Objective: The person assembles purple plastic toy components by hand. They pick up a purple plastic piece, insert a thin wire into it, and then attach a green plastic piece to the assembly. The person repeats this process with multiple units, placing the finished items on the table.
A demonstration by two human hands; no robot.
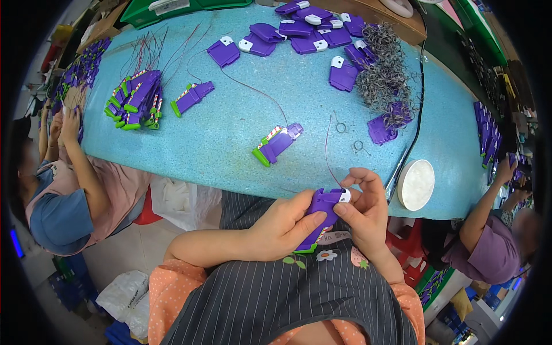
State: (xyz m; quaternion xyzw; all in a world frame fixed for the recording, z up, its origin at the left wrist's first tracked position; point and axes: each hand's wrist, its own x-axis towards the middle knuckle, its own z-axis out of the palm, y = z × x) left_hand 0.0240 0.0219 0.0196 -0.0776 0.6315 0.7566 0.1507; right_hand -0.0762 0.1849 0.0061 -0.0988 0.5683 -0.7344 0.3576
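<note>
Above my lap, at the table's near edge, I hold a purple plastic toy wing [326, 200] with a green tip and a white end piece. My left hand [284, 224] is closed around its body, thumb on top. My right hand [366, 210] pinches the white end between thumb and fingers, with the forefinger raised. A thin dark red wire [328, 146] runs up from that end. On the table ahead lies another purple wing [278, 144] with a striped edge and a wire. Two loose wire springs [341, 127] lie to its right.
At left are a stack of wired purple wings [135, 100] and a single wing [192, 98]. Purple plates [302, 29] and a tangled heap of springs [384, 75] fill the back right. A round white tub [416, 185] stands near right, beside a black cable [421, 98]. People work on both sides.
</note>
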